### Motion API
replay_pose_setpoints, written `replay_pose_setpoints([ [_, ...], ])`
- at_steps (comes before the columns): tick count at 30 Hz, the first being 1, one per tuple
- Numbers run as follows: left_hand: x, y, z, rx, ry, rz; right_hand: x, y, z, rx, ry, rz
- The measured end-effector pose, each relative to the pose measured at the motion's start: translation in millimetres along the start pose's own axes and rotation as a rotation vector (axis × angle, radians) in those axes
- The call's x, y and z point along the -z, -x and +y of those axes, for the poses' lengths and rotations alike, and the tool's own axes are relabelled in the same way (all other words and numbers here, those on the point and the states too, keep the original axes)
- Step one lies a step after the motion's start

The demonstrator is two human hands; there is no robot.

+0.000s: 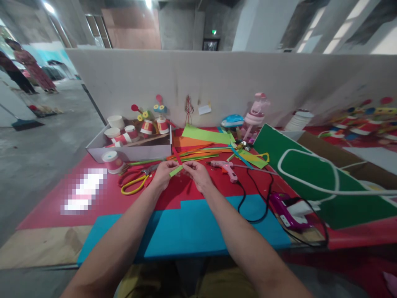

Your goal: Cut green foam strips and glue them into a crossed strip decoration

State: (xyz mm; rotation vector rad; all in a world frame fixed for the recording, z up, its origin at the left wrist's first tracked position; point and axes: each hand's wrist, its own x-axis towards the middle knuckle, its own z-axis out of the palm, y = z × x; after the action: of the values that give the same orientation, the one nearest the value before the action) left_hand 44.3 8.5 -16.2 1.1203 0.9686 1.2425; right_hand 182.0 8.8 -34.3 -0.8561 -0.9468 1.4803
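I have left hand (164,174) and right hand (198,175) pinching a green strip (175,171) between them, apparently for steadiness, above red table (169,196). Glue gun (228,169) lies near right hand, presumably for reach.

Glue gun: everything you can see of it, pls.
The glue gun is pink, plastic-looking, lying on its side on the red tabletop, right of the right hand, which isn't touching it. Dark nozzle points left, handle towards the wearer. A small red light shows on the body. A black cord leaves the handle.
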Motion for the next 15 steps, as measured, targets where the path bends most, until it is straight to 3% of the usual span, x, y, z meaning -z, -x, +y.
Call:
replay_pose_setpoints([
  [8,-0.1,-0.3,-0.6,0.024,0.032,-0.016,0.5,-2.6,-0.4,0.139,0.188,0.051],
  [15,0.6,0.2,-0.5,-0.028,0.063,-0.004,0.6,-2.6,-2.9,0.139,0.201,0.03],
])
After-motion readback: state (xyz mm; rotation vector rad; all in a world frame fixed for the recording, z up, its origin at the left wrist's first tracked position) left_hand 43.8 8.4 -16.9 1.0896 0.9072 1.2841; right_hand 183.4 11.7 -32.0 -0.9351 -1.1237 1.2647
